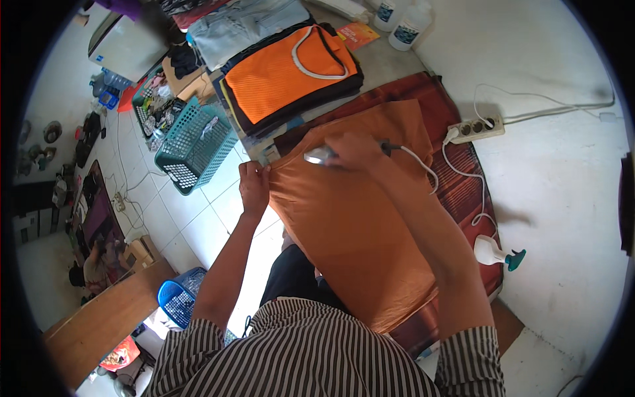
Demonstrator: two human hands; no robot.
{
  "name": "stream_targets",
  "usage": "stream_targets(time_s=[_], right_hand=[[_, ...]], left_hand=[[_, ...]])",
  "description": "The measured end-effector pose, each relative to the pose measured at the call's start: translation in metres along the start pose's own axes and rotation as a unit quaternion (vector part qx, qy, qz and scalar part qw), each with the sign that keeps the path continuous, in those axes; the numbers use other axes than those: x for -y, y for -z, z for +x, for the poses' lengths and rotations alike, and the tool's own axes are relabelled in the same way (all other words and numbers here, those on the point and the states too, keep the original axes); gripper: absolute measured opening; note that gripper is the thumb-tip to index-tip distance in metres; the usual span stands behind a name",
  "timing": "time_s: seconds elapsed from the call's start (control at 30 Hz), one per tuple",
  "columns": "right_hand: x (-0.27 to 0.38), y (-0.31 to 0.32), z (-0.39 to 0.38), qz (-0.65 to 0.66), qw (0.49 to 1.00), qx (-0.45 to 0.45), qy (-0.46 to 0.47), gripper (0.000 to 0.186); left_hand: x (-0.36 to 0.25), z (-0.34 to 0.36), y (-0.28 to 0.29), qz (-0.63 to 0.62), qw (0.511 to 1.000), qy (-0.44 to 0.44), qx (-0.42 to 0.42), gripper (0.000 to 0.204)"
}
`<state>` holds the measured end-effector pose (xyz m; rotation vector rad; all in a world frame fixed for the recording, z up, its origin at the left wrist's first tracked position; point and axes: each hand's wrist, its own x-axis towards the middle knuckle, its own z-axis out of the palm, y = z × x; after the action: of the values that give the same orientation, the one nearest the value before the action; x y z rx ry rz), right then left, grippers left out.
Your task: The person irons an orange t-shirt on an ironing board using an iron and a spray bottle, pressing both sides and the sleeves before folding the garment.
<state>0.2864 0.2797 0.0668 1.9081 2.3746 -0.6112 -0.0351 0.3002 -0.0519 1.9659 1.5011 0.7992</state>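
Note:
A rust-orange cloth, perhaps a garment, lies spread over a dark red patterned ironing cover in front of me. My right hand is wrapped round the handle of an iron, whose silvery tip points left on the upper part of the cloth. My hand hides most of the iron's body; a pale cord runs out behind it. At the cloth's left edge, my left hand pinches the fabric between thumb and fingers.
Beyond the cloth sits a stack of folded clothes with an orange piece on top. A power strip and a white spray bottle are on the right. Green baskets stand on the floor at left, a blue basket nearer.

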Motion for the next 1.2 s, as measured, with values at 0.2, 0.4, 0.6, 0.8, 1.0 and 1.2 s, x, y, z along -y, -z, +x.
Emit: stream_targets(time_s=[0.2, 0.4, 0.6, 0.8, 1.0, 1.2], right_hand=[[0.027, -0.016, 0.005, -0.015, 0.988, 0.036, 0.148, 0.042], [0.022, -0.002, 0.026, -0.049, 0.985, -0.074, 0.145, 0.042], [0.055, -0.032, -0.053, -0.021, 0.987, -0.007, 0.160, 0.043], [0.073, -0.083, -0.195, -0.009, 0.996, 0.003, 0.092, 0.044], [0.096, -0.130, -0.350, 0.005, 0.999, -0.029, 0.028, 0.028], [0.119, -0.163, -0.485, 0.049, 0.998, -0.024, -0.045, 0.024]], left_hand=[[0.017, -0.005, 0.002, -0.066, 0.997, 0.026, -0.024, 0.031], [0.005, 0.005, 0.000, -0.019, 0.994, 0.108, -0.023, 0.026], [-0.037, -0.011, -0.011, 0.043, 0.971, -0.233, 0.019, 0.027], [-0.056, -0.019, -0.035, 0.241, 0.918, -0.273, 0.155, 0.063], [-0.054, -0.021, -0.036, 0.282, 0.910, -0.274, 0.129, 0.063], [-0.070, -0.051, -0.063, 0.302, 0.918, -0.237, 0.097, 0.067]])
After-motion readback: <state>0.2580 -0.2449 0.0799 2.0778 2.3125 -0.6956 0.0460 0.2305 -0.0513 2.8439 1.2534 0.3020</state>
